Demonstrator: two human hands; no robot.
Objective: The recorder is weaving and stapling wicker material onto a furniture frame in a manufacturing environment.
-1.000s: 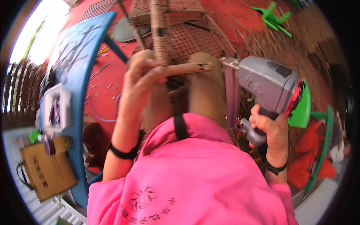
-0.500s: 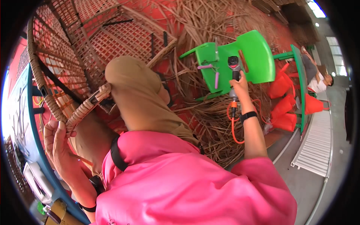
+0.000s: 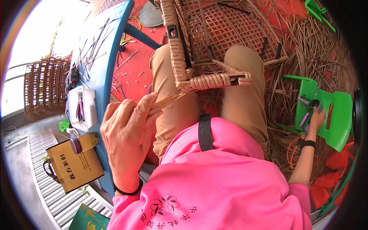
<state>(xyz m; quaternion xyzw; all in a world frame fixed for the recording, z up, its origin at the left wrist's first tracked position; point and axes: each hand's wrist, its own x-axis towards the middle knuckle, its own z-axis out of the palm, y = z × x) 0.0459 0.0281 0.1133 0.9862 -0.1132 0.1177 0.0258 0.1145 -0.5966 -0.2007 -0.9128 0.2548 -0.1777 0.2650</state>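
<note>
A tan flat strip (image 3: 166,102) is pinched between the thumb and fingers of my left hand (image 3: 128,132). It runs up to the corner of a wicker frame (image 3: 209,81), whose edges are wrapped in the same tan material, with dark slotted bars showing. The frame lies across my thighs. Far to the right, my right hand (image 3: 316,118) is closed round a corded power tool (image 3: 315,103) on a green plastic chair (image 3: 337,115). Its exact kind is hard to make out. Purple-handled pliers (image 3: 304,118) lie beside it on the chair.
A blue table (image 3: 109,57) at left carries dark thin strips and a white tray (image 3: 90,103) with pliers. A yellow paper bag (image 3: 74,165) is below it. Dry strips (image 3: 303,50) are heaped on the red floor at right, near orange cones (image 3: 322,195). An orange cable (image 3: 293,153) trails there.
My view has swung left, so the frame and chair appear further right. My left hand has drawn away from the frame's corner, pulling out the strip. My right hand stays at the tool.
</note>
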